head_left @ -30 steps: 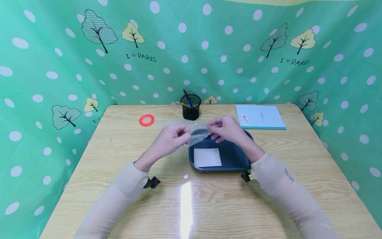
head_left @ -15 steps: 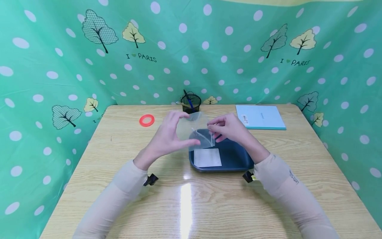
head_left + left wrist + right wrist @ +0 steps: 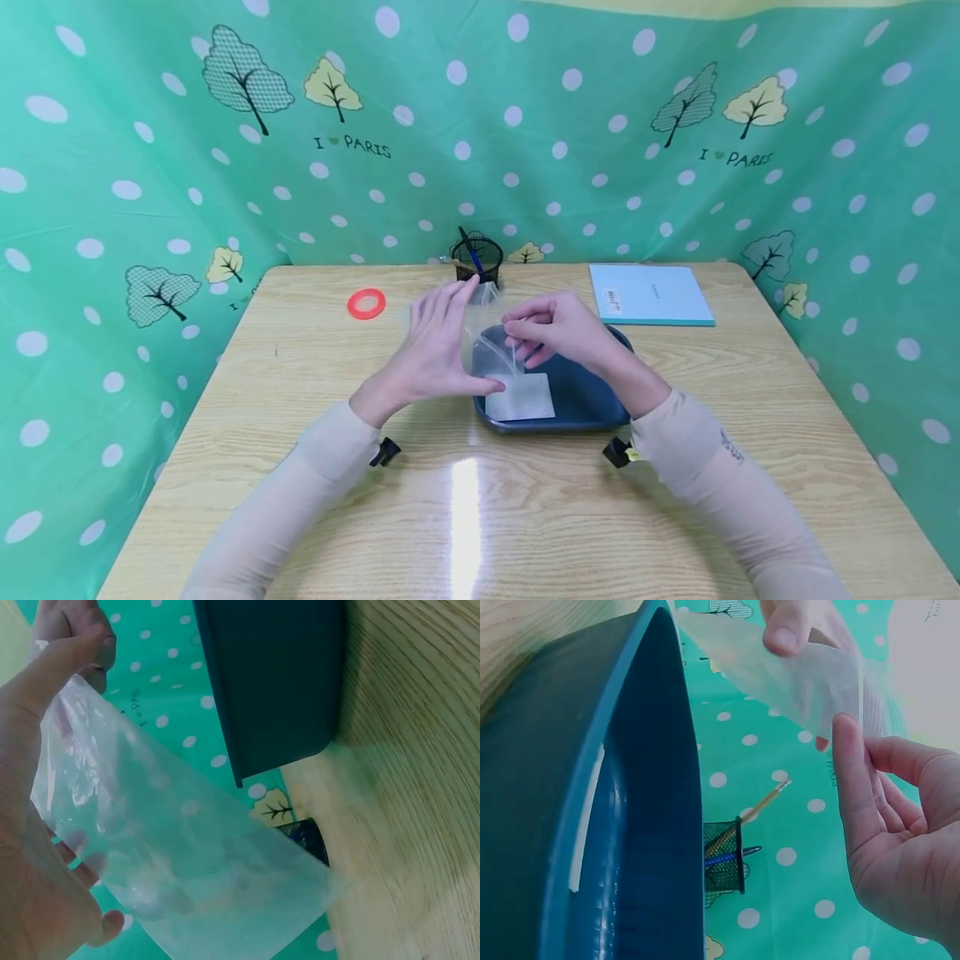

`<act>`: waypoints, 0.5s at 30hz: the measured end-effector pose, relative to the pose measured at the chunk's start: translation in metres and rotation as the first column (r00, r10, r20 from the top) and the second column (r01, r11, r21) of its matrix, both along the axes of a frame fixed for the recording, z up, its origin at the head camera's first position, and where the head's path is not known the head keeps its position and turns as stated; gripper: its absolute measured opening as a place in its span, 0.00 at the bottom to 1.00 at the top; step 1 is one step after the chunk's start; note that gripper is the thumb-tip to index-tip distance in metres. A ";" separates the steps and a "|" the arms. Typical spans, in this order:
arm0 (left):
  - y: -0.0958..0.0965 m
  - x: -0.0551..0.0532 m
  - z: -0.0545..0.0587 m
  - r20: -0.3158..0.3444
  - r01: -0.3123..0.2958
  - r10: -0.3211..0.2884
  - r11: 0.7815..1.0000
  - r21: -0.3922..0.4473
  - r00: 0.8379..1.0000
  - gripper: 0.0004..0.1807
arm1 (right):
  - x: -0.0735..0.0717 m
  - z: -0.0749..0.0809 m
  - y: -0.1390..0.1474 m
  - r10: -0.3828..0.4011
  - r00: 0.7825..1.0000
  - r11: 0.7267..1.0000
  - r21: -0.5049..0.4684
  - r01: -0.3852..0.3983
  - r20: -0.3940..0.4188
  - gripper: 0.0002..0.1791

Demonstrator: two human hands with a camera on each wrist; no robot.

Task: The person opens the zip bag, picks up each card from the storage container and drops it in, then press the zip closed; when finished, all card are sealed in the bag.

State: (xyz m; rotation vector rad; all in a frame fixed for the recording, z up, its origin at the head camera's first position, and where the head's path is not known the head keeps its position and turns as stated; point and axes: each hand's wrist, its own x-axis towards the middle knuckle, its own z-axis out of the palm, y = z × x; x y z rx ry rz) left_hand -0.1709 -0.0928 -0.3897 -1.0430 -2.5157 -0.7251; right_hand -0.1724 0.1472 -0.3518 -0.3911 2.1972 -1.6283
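Observation:
A clear plastic bag (image 3: 217, 847) hangs between the two hands, over the back left part of the dark blue tray (image 3: 592, 392). My right hand (image 3: 558, 329) pinches the bag's edge between thumb and fingertips; the right wrist view shows this pinch close up. My left hand (image 3: 431, 346) is spread in a wide C around the bag's left side, its thumb (image 3: 784, 634) extended along the film and its fingers raised behind. A flat white square (image 3: 521, 397) lies in the left part of the tray, below the bag.
Behind the hands stands a black mesh pen cup (image 3: 480, 254) with a pencil and pens. A red ring-shaped roll (image 3: 366, 303) lies at the back left, a light blue notebook (image 3: 651, 293) at the back right. A polka-dot curtain (image 3: 480, 125) hangs behind the table.
My left hand has gone from gripping the bag to spreading wide around it, and the bag now hangs more unfolded. The right hand keeps its pinch and has shifted slightly left.

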 end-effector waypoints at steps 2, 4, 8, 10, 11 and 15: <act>-0.001 -0.001 0.000 -0.003 0.008 -0.008 1.000 0.008 1.000 0.75 | 0.000 0.000 0.000 0.005 1.000 1.000 -0.012 -0.005 0.014 0.17; -0.002 -0.002 0.000 0.002 0.013 -0.013 1.000 0.024 1.000 0.71 | 0.001 0.000 0.001 0.005 1.000 1.000 -0.016 -0.004 0.028 0.17; -0.004 -0.002 0.000 0.027 0.012 -0.014 0.999 0.047 1.000 0.66 | 0.001 0.000 0.002 0.003 0.999 1.000 -0.014 -0.002 0.047 0.18; -0.006 -0.003 -0.001 0.032 0.015 -0.016 0.999 0.049 0.999 0.64 | 0.000 0.000 0.002 0.005 0.999 1.000 -0.012 -0.005 0.052 0.18; -0.007 -0.003 -0.001 0.033 0.018 -0.020 0.998 0.052 0.999 0.63 | 0.000 0.000 0.002 0.006 0.999 1.000 -0.011 -0.006 0.053 0.18; -0.010 -0.004 0.000 0.003 0.055 -0.056 0.996 0.066 0.998 0.58 | 0.000 0.000 0.004 0.011 0.998 1.000 -0.014 -0.010 0.059 0.19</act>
